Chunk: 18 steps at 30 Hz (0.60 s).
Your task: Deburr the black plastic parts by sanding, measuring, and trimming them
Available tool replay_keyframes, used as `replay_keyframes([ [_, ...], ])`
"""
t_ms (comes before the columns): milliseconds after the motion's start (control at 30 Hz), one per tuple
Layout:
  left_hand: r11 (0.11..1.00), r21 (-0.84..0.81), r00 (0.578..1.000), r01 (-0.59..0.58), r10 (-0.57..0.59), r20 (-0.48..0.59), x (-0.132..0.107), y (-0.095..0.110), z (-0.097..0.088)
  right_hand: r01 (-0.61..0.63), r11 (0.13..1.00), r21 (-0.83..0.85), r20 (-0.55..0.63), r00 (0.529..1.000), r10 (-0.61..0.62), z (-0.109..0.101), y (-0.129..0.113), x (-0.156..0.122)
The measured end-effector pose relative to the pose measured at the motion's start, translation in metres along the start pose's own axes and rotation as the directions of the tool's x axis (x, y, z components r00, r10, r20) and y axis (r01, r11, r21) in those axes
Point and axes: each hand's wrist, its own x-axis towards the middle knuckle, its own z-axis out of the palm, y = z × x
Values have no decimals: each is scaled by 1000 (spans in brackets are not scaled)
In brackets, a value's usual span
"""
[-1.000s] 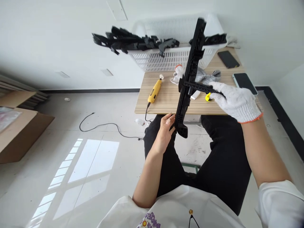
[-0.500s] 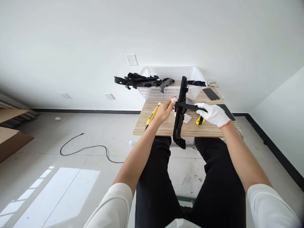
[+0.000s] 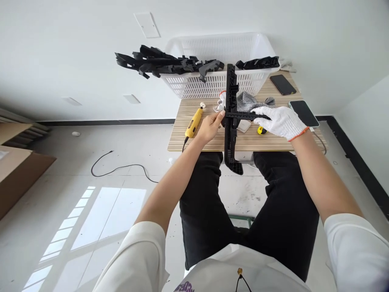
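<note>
A long black plastic part (image 3: pixel 231 121) stands lengthwise over the small wooden table (image 3: pixel 209 140), its lower end hanging past the near edge above my lap. My bare left hand (image 3: pixel 211 126) pinches its left side near the middle. My right hand (image 3: pixel 281 121), in a white knit glove, grips a thin black arm that sticks out sideways from the part. A yellow-handled tool (image 3: pixel 261 130) lies on the table just under my right hand.
A white mesh basket (image 3: pixel 219 61) at the table's far edge carries several black plastic parts (image 3: pixel 164 63) across its rim. A yellow rotary tool (image 3: pixel 193 121) with a cable, grey gloves (image 3: pixel 251 100) and two phones (image 3: pixel 304 112) lie on the table. Cardboard boxes (image 3: pixel 15 170) stand at the left.
My left hand rose from the part's lower end to its middle. The part came down from steeply tilted to lying over the table. The view shifted as my head moved.
</note>
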Motion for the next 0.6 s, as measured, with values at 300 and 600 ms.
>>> replay_keyframes([
  [300,1000,6,1000,22,-22,-19,-1,6,2,-45,999,21,6,999,45,-2,4,0],
  [600,996,-35,995,78,-80,-56,1,2,6,-18,985,-170,17,1000,21,-3,-9,-4],
])
